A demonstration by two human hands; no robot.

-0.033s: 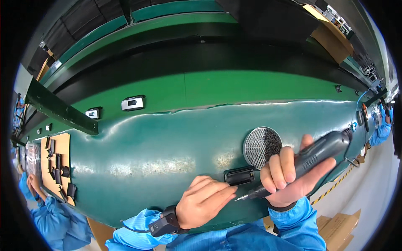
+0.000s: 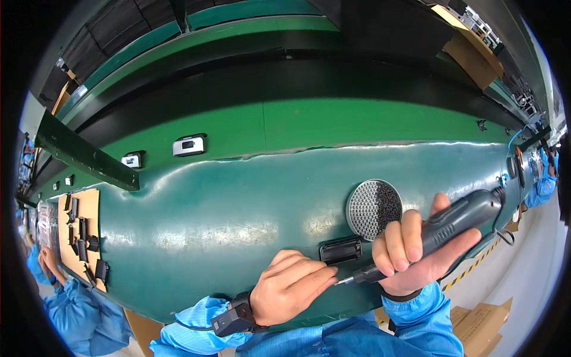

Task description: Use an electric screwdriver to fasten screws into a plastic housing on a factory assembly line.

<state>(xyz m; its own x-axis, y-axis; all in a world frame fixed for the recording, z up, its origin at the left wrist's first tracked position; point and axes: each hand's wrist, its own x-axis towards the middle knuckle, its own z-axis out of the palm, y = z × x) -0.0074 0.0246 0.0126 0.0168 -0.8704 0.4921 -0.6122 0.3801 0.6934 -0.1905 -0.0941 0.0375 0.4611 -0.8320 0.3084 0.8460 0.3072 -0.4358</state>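
Black plastic housing (image 2: 340,252) on the counter (image 2: 208,268), close to its near edge; the long axis runs roughly parallel to that edge, with the right end canted slightly away. We see the left hand (image 2: 289,287) as the nearer one, its fingertips just beside the housing's near long side; the right hand (image 2: 419,262) stands off the right end. The right fingers are clamped around an electric screwdriver (image 2: 452,223), set obliquely so that its bit (image 2: 346,280) meets the left fingertips between the housing and the near edge. The left fingers are drawn together there. Beyond the housing, farther from the near edge, lies a round perforated tray (image 2: 361,208) half covered with small dark pieces (image 2: 389,205), probably screws but too fine to confirm. Obscured: we cannot tell whether the left fingers pinch anything or touch the housing; the bit's extreme tip is lost against them, and the housing's dark interior shows little detail.
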